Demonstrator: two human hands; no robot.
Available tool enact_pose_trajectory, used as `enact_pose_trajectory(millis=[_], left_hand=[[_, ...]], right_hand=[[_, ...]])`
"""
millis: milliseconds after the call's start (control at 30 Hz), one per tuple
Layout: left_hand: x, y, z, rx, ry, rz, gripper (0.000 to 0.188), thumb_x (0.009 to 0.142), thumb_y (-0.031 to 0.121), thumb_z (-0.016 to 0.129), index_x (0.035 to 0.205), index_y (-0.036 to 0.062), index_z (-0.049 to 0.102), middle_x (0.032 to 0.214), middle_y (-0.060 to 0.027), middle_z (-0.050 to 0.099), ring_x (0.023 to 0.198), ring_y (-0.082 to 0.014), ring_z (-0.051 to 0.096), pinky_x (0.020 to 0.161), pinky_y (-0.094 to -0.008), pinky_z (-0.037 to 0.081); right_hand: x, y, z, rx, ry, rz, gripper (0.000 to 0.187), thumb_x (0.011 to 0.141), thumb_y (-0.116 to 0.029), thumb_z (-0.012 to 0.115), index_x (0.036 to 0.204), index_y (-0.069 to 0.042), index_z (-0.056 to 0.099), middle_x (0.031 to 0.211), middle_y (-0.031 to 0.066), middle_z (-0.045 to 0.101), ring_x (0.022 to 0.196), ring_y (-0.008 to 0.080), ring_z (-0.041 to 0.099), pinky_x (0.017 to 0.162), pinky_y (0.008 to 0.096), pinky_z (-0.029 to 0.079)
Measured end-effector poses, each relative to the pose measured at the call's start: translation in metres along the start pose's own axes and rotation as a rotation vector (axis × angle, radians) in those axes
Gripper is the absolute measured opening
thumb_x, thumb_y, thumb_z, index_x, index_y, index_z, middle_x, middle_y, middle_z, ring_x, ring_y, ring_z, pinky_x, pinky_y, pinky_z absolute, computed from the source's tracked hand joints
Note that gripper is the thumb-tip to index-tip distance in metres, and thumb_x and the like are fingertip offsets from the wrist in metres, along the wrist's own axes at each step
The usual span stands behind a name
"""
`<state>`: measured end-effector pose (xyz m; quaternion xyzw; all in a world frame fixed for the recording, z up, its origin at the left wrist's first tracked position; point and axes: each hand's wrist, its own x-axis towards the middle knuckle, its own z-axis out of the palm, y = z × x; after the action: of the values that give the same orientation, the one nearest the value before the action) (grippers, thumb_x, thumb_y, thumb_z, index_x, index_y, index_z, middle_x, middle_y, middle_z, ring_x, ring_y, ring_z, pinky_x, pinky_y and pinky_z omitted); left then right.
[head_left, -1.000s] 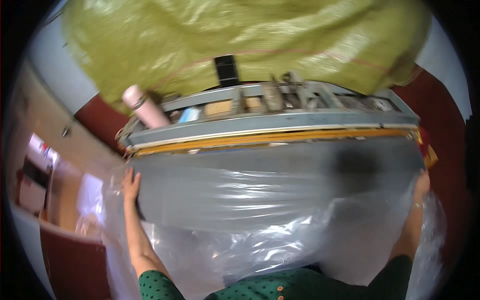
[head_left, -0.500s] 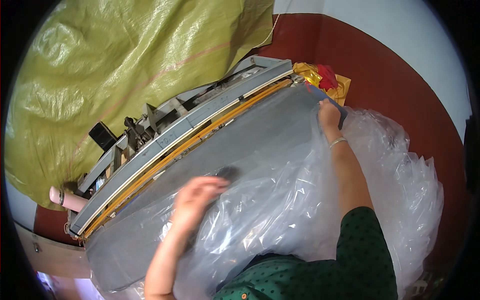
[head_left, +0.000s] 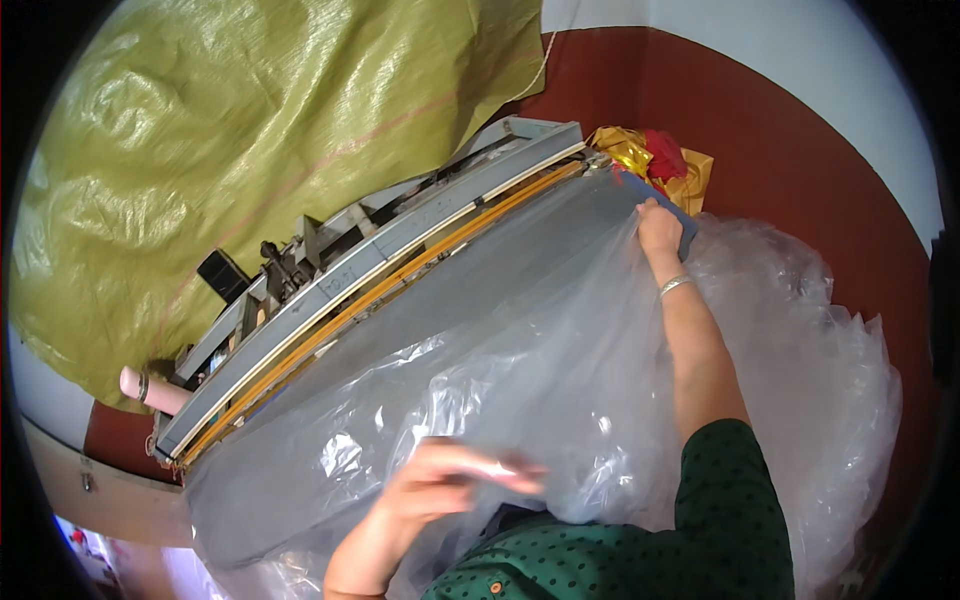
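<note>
Clear plastic sheet (head_left: 560, 380) over grey desk (head_left: 490, 258), spilling past right edge. Right hand (head_left: 660, 232) closed, pinching sheet near far right corner. Left hand (head_left: 435, 482) loosely open, over near side; blurred, contact with sheet unclear.

Left hand (head_left: 435, 485): blurred; finger outlines indistinct. Right hand (head_left: 660, 235): palm side hidden. Clear plastic sheet (head_left: 560, 350): partly hidden behind green dotted garment (head_left: 590, 560), itself cut off by lower edge. Yellow-green tarpaulin (head_left: 300, 100): cut off at upper edge. Small dark part (head_left: 278, 262): too small to identify
</note>
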<state>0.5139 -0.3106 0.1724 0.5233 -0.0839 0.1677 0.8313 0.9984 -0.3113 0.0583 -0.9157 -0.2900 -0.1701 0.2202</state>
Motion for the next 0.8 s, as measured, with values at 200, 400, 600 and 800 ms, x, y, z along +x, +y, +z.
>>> enact_pose_trajectory(millis=[200, 400, 600, 800], left_hand=[[-0.086, 0.043, 0.0, 0.142, 0.188, 0.586, 0.051, 0.074, 0.034, 0.068, 0.118, 0.0156, 0.051, 0.114, -0.0106, 0.053, 0.109, -0.0269, 0.048, 0.093, -0.0498, 0.036], [-0.139, -0.046, 0.008, 1.083, 0.283, -0.619, 0.045, 0.076, 0.024, 0.065, 0.112, 0.0001, 0.053, 0.113, -0.0112, 0.056, 0.105, -0.025, 0.05, 0.093, -0.0372, 0.036], [-0.225, 0.143, -0.002, 0.689, 1.333, 0.528, 0.036, 0.086, 0.021, 0.055, 0.114, 0.0047, 0.04, 0.059, 0.0024, 0.047, 0.054, -0.0031, 0.049, 0.05, -0.0202, 0.043], [-0.263, 0.01, 0.021, 0.611, 1.073, -0.194, 0.082, 0.065, 0.03, 0.075, 0.132, 0.0052, 0.034, 0.122, -0.009, 0.048, 0.11, -0.0196, 0.045, 0.093, -0.0331, 0.038]], right_hand=[[-0.004, -0.007, 0.003, -0.016, -0.02, 0.032, 0.026, 0.089, -0.03, 0.043, 0.093, -0.008, 0.057, 0.08, 0.0208, 0.062, 0.081, 0.038, 0.059, 0.07, 0.0481, 0.045], [-0.007, -0.016, 0.007, -0.022, 0.028, -0.04, 0.028, 0.089, -0.028, 0.04, 0.092, -0.006, 0.056, 0.083, 0.0203, 0.062, 0.084, 0.0373, 0.059, 0.071, 0.0485, 0.044], [-0.005, -0.001, 0.001, -0.133, -0.035, -0.024, 0.03, 0.089, -0.032, 0.039, 0.097, -0.01, 0.057, 0.09, 0.0197, 0.062, 0.088, 0.0384, 0.058, 0.073, 0.0482, 0.044], [0.0, -0.005, 0.013, -0.06, 0.01, -0.005, 0.035, 0.089, -0.034, 0.038, 0.105, -0.009, 0.057, 0.098, 0.02, 0.06, 0.093, 0.0375, 0.057, 0.077, 0.0466, 0.044]])
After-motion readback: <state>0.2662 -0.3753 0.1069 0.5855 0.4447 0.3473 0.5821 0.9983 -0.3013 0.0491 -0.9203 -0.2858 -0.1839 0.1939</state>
